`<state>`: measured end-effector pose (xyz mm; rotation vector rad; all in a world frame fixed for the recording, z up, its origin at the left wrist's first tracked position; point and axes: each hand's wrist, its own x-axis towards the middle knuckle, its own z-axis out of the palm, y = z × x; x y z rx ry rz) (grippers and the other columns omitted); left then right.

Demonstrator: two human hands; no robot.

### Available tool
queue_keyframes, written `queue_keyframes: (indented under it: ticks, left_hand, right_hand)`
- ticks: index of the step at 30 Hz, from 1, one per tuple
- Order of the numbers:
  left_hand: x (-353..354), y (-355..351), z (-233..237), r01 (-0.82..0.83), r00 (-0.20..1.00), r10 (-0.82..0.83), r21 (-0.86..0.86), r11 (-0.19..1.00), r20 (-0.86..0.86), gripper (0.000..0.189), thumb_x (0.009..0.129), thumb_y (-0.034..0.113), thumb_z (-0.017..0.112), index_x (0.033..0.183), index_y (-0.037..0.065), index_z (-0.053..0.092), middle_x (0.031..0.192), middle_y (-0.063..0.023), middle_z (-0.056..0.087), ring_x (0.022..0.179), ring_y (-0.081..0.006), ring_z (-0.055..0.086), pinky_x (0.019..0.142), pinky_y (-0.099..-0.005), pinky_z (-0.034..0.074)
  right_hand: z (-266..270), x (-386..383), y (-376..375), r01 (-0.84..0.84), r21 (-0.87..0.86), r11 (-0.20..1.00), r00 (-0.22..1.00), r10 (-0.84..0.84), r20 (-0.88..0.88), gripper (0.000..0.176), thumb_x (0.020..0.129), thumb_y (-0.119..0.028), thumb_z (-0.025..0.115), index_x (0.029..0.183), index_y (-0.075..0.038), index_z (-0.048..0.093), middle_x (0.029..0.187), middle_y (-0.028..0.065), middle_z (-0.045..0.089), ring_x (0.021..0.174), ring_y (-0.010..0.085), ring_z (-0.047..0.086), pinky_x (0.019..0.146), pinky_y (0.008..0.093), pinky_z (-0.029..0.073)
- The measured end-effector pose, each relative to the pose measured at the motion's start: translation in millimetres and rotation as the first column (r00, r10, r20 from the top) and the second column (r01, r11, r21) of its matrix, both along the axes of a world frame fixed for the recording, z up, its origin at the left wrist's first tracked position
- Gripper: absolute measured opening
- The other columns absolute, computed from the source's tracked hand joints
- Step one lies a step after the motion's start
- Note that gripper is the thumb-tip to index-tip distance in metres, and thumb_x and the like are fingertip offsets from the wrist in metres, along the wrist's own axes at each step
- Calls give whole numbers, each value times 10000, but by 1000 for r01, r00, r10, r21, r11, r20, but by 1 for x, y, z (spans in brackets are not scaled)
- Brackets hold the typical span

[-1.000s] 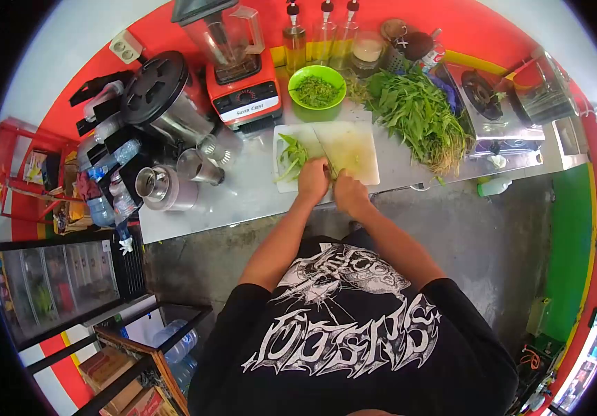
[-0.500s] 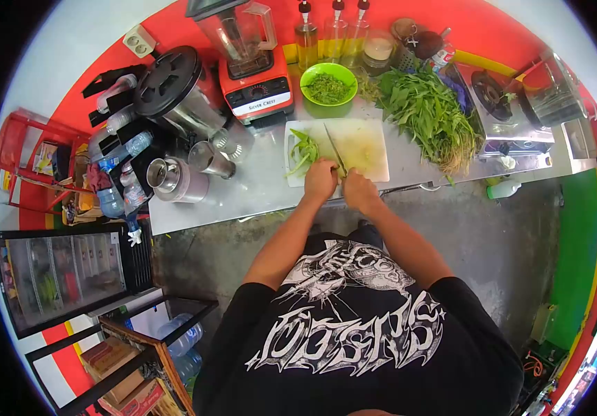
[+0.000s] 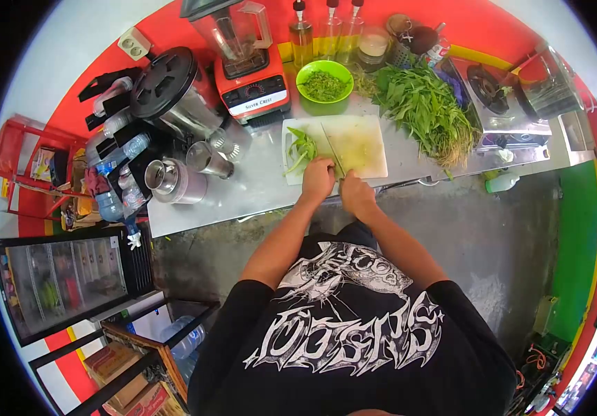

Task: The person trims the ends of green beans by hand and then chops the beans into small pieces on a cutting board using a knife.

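My right hand [image 3: 357, 193] is closed around the handle of a knife [image 3: 332, 147], whose blade points away from me over the white cutting board [image 3: 371, 142]. Beside it, my left hand [image 3: 319, 179] is curled at the board's near edge, closed on leafy greens [image 3: 302, 147] that spread out to its left. Its fingertips are close to the blade, and the stems inside them are mostly hidden. Behind the board stands a bright green bowl [image 3: 325, 108] with chopped greens [image 3: 323, 86] in it. A large bunch of leafy greens [image 3: 420, 104] lies right of the board.
A red blender [image 3: 257, 93] stands at the back left, near metal cups [image 3: 210, 161] and a metal canister [image 3: 174, 180]. Oil bottles [image 3: 302, 38] line the wall. A gas stove [image 3: 499, 104] sits at the right. The steel counter's front edge [image 3: 271, 208] runs before me.
The view has shifted slightly, moving the counter items a little up and left. Both hands stay together at the board's near edge, and the knife keeps nearly the same angle.
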<state>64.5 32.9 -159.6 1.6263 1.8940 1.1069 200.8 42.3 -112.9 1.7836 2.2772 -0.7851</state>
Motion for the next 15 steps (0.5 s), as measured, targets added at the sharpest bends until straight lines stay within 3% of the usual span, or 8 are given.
queue_keyframes:
  ticks: [6,8,13,15]
  left_hand:
    - [-5,3,0,27,995,-29,-20,999,-92,134,796,15,607,860,4,725,911,-201,680,884,-402,656,821,-477,533]
    - [-8,4,-1,52,997,-52,-13,999,-62,156,787,17,601,859,19,739,919,-203,693,855,-408,664,801,-473,544]
    - [-8,3,2,36,997,-38,-30,999,-64,156,808,20,604,871,34,746,931,-201,696,872,-405,663,809,-475,541]
    - [-6,1,5,29,998,-31,-50,998,-51,166,809,-4,602,883,23,748,921,-215,694,871,-416,666,811,-485,539]
  right_hand:
    - [2,-3,14,-97,32,995,995,96,12,326,980,-236,520,1141,46,491,1040,304,693,989,471,691,862,549,545]
    - [14,-4,7,-100,-27,995,993,102,56,328,973,-227,521,1151,47,491,1035,299,696,993,467,693,871,546,544]
    - [1,-10,0,24,-29,999,1000,-24,-6,312,935,-170,552,1151,47,493,1039,302,692,1008,451,693,879,538,545]
    - [-2,-10,9,-81,43,996,997,80,20,301,930,-160,558,1143,43,495,1030,292,693,1010,443,692,867,526,553]
